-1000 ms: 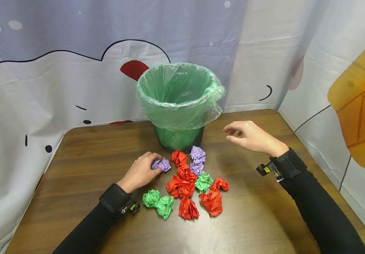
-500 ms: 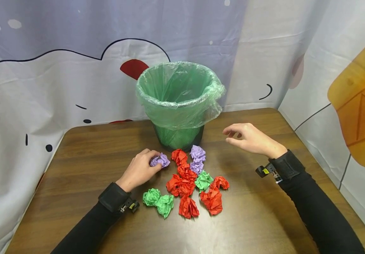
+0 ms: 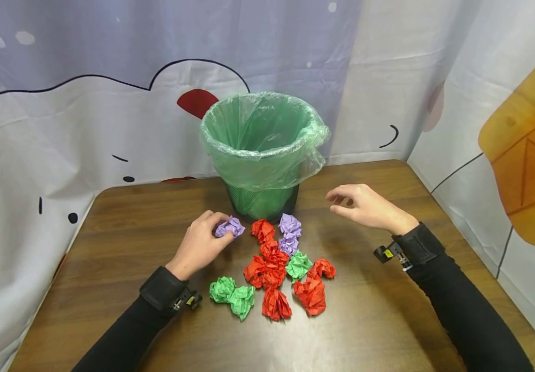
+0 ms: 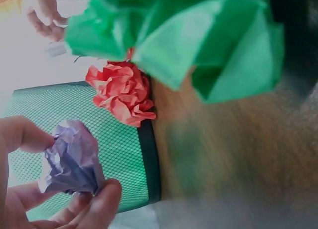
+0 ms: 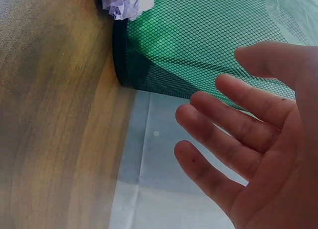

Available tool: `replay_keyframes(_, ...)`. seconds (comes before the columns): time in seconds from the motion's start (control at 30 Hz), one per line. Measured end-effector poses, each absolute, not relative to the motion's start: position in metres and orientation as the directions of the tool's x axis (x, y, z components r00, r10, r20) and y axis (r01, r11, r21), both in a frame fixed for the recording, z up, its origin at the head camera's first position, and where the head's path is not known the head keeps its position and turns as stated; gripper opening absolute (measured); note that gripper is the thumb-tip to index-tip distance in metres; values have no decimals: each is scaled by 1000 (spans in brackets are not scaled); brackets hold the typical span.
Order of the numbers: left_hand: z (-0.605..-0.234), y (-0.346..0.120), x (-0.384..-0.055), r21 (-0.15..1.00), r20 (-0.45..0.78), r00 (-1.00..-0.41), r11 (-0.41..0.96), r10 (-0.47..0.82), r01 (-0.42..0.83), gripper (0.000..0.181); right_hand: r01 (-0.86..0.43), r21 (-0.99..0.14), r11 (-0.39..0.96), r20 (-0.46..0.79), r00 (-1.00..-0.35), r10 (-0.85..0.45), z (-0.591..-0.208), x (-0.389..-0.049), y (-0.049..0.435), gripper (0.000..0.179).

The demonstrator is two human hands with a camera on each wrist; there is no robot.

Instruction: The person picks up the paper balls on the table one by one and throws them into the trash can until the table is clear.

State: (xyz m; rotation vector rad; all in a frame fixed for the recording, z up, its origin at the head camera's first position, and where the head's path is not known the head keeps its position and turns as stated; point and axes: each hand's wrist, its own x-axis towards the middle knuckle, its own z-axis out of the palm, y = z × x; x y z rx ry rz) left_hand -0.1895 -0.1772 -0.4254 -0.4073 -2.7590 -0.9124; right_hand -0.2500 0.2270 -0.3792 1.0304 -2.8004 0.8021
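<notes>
A crumpled purple paper ball is pinched between the thumb and fingers of my left hand, just left of the bin's foot. In the left wrist view the same purple ball shows in front of the mesh bin. My right hand hovers over the table right of the bin, its fingers loosely bent and holding nothing. The right wrist view shows that palm and spread fingers. Between the hands lie several red paper balls, two more purple ones and some green ones.
A black mesh waste bin with a green plastic liner folded over its rim stands at the back of the wooden table. Its mouth faces up. A printed curtain hangs behind and to the right.
My left hand has drawn the purple paper ball slightly left and up, away from the red pile. The right hand has sunk a little. The other paper balls have stayed put.
</notes>
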Motion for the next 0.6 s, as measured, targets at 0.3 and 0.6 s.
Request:
replay_keyframes(0.3, -413, -181, -190, 581, 376, -916, 735, 138, 349, 28, -612, -456, 646, 208, -779, -591, -383, -248, 227, 25)
replay_keyframes(0.6, -395, -188, -194, 574, 516, -853, 707, 79, 413, 25, -598, -488, 636, 203, -786, -584, -384, -246, 229, 25)
